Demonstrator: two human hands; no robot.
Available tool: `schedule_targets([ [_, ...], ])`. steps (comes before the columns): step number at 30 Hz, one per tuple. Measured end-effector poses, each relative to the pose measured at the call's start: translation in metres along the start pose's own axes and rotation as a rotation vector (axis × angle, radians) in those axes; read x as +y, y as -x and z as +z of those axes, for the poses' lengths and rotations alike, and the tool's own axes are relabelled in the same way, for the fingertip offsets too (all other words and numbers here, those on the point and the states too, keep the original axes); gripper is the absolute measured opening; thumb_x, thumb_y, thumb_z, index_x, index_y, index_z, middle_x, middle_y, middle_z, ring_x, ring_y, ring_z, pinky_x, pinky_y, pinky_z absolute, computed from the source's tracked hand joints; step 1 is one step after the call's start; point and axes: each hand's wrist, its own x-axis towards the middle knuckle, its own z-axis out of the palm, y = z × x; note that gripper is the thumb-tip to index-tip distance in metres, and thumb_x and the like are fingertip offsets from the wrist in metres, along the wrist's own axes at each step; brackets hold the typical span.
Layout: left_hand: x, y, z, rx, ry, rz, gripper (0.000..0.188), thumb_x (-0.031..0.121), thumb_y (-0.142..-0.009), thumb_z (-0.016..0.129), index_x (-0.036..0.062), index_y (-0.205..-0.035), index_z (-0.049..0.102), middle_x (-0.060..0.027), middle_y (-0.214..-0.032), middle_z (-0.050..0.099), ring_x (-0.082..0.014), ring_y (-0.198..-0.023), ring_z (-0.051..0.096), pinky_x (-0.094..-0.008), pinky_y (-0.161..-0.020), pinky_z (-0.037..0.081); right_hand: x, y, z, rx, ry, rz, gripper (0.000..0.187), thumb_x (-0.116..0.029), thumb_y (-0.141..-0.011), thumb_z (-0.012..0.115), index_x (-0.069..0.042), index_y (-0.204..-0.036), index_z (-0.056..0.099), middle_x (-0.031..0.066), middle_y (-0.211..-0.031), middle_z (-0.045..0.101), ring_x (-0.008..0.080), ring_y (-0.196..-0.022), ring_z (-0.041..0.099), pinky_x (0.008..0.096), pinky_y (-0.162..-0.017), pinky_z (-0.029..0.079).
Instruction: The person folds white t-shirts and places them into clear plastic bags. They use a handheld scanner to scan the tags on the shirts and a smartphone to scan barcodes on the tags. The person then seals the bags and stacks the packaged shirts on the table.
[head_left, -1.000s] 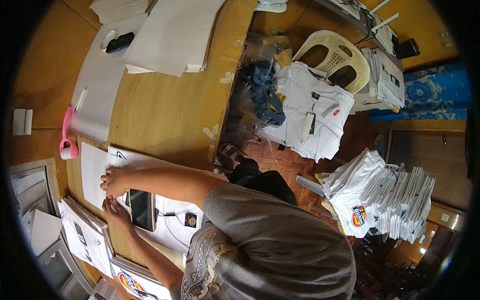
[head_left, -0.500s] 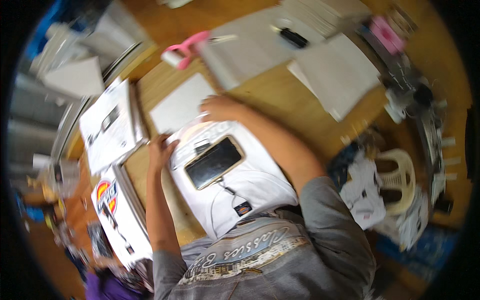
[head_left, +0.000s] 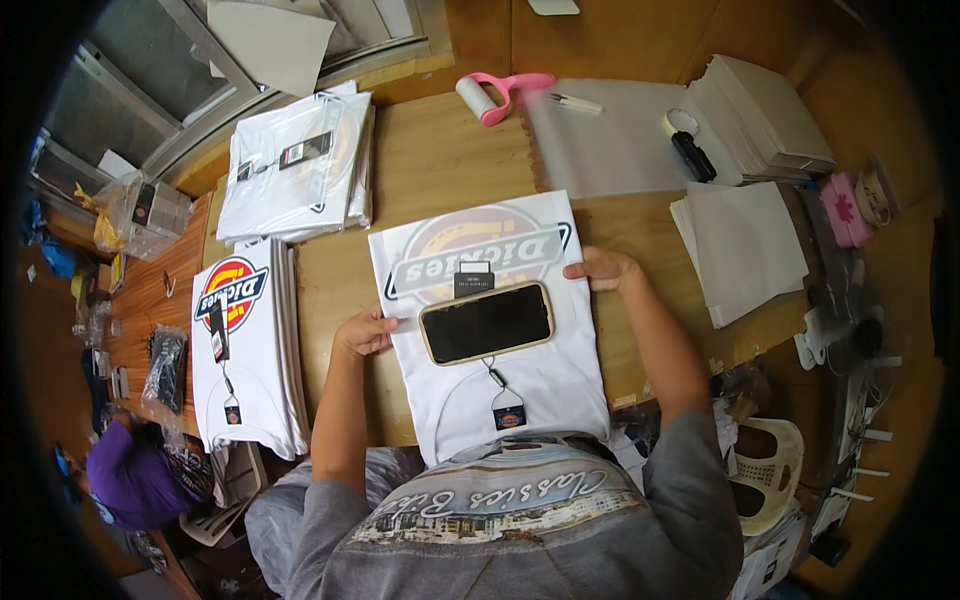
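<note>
A folded white T-shirt [head_left: 440, 390] lies on the table in front of me. Its large printed logo looks pale, as if under a thin translucent sheet [head_left: 548, 212]. A smartphone [head_left: 487, 323] with a dark screen and gold-edged case rests across the shirt, overlapping a dark hang tag [head_left: 474, 285]. Below the phone, a cord leads to a small black label [head_left: 509, 415]. My left hand [head_left: 367, 332] pinches the shirt's left edge, fingers curled. At the upper right edge, my right hand [head_left: 602, 270] grips with its thumb on top; its fingertips are partly hidden.
Folded white shirts [head_left: 290, 350] and a stack in clear bags [head_left: 240, 200] stand at left. A pink-handled lint roller [head_left: 497, 95], tweezers [head_left: 577, 103], a tape roll [head_left: 681, 122] and paper sheets [head_left: 745, 245] lie beyond. A person in purple [head_left: 140, 475] sits at lower left.
The view has turned and steadied. The white sheet that lay beyond the shirt no longer shows there, and the print looks covered. My right hand has moved from the far edge to the right edge.
</note>
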Motion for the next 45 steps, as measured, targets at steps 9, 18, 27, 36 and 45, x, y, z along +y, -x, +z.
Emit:
schedule_targets([
  [9, -0.024, 0.035, 0.079, 0.945, -0.904, 0.178, 0.022, 0.009, -0.069, 0.065, -0.0042, -0.084, 0.057, -0.0084, -0.066, 0.059, -0.0111, -0.054, 0.054, -0.0220, -0.048, 0.044, 0.058, 0.051, 0.055, 1.074, 0.747, -0.246, 0.027, -0.010, -0.070, 0.063, 0.002, -0.093, 0.056, 0.0086, -0.073, 0.059, 0.0129, -0.062, 0.055, 0.0238, -0.058, 0.045],
  [18, -0.025, 0.026, 0.070, 0.790, -0.802, 0.077, 0.017, 0.008, -0.067, 0.067, -0.0037, -0.072, 0.057, -0.0041, -0.057, 0.055, -0.0087, -0.047, 0.048, -0.0204, -0.043, 0.039, 0.061, 0.036, 0.058, 0.935, 0.346, -0.247, 0.038, 0.001, -0.069, 0.060, 0.001, -0.105, 0.048, 0.0105, -0.075, 0.059, 0.0140, -0.065, 0.055, 0.0236, -0.059, 0.045],
  [27, -0.041, 0.034, 0.074, 0.620, -0.253, 0.143, 0.041, 0.001, -0.078, 0.050, 0.0003, -0.116, 0.033, -0.0074, -0.076, 0.055, -0.0098, -0.058, 0.049, -0.0209, -0.051, 0.041, 0.072, 0.041, 0.056, 0.609, -0.188, -0.360, 0.060, 0.005, -0.078, 0.047, -0.009, -0.128, 0.017, 0.0163, -0.094, 0.055, 0.0176, -0.079, 0.055, 0.0281, -0.070, 0.046],
  [36, -0.059, 0.033, 0.075, 0.811, -0.628, 0.303, 0.056, 0.001, -0.079, 0.046, 0.0112, -0.128, 0.019, -0.0120, -0.086, 0.054, -0.0155, -0.068, 0.052, -0.0263, -0.059, 0.043, -0.010, 0.015, 0.007, 1.020, 0.789, -0.156, 0.017, -0.006, -0.073, 0.057, -0.003, -0.089, 0.052, 0.0100, -0.070, 0.058, 0.0183, -0.064, 0.056, 0.0274, -0.058, 0.045],
  [45, -0.060, 0.064, 0.086, 1.079, -0.912, 0.474, 0.054, -0.005, -0.076, 0.047, 0.0086, -0.125, 0.027, -0.0136, -0.099, 0.047, -0.0170, -0.068, 0.052, -0.0263, -0.060, 0.043, -0.053, -0.057, -0.103, 1.116, 1.140, -0.307, 0.021, -0.012, -0.057, 0.072, -0.001, -0.062, 0.055, 0.0080, -0.059, 0.054, 0.0169, -0.055, 0.052, 0.0287, -0.053, 0.042],
])
